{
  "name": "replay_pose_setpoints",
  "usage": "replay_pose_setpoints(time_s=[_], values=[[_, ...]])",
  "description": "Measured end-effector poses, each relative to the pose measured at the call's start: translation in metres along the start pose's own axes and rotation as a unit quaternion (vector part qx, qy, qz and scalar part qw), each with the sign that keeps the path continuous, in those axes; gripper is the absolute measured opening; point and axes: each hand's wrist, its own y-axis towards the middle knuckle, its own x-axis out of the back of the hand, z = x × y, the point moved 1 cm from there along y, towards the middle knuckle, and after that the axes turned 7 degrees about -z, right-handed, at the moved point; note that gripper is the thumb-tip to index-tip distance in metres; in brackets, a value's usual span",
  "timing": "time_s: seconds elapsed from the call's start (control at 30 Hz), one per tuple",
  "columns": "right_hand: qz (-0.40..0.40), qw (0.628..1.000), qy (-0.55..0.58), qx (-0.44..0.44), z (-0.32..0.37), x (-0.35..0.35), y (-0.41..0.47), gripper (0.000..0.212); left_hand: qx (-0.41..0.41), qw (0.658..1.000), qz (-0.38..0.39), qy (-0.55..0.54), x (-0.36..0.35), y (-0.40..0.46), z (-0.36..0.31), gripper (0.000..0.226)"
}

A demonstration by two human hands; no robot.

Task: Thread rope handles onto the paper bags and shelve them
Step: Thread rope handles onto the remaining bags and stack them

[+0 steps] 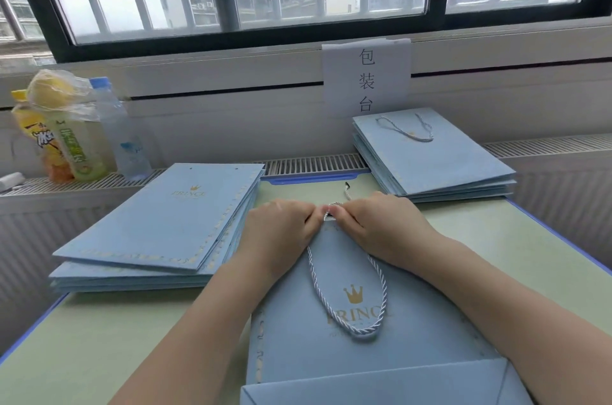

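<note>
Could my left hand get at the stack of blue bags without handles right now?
Probably yes: the stack of flat blue paper bags without handles lies just beside the left hand, nothing between, though both hands now pinch the twisted rope.

The paper bag (298, 348) is light blue with a gold crown, gold lettering and a pale dotted border. Its rope handle (347, 298) is twisted silver-grey and white with a black tip. The desk (109, 335) is pale green, edged blue. One bottle (31, 136) is yellow.
</note>
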Motion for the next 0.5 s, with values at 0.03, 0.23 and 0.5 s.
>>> replay_pose_setpoints(time_s=[0.03, 0.23, 0.5], values=[[0.004, 1.000, -0.004, -0.003, 0.000, 0.000, 0.000, 0.049, -0.004, 1.000, 0.006, -0.004, -0.001, -0.001, -0.002, 0.046], [0.005, 1.000, -0.005, -0.011, 0.006, 0.001, -0.002, 0.045, -0.021, 0.999, 0.038, 0.024, -0.009, -0.001, -0.004, 0.039], [-0.007, 1.000, 0.030, -0.001, 0.012, -0.001, -0.003, 0.044, -0.009, 0.999, 0.027, 0.031, -0.004, -0.001, -0.005, 0.041]])
